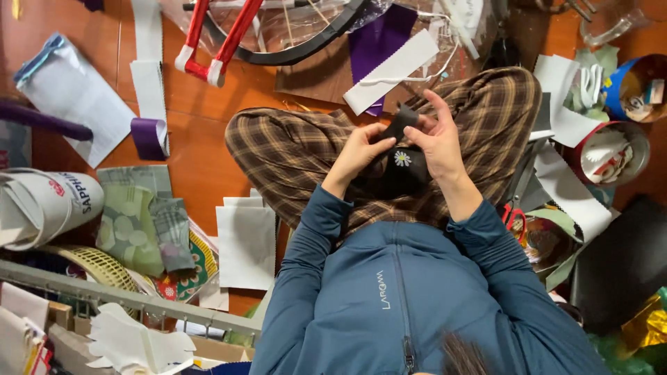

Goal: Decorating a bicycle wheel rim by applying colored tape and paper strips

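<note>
Hands: left hand (358,149) and right hand (434,139) close together over the lap, both pinching the black fabric strip with a small white daisy on it (401,149).
Left hand grip: fingertips clamped on the strip's upper left edge.
Right hand grip: thumb and fingers closed on the strip's upper right end; forefinger raised.
Strip position: held above the crossed legs in brown plaid trousers (292,149), its lower part draped on the lap.
Progress, as judged: upper end bent over between the fingers; fold looks begun, not finished; no fastening visible.
Floor ahead: white pinked-edge fabric strip (392,71) lying over a purple fabric piece (379,38).
Floor, left edge: white paper sheets (244,239); purple ribbon roll (149,135).
Floor, right edge: round tins of scraps (611,154).
</note>
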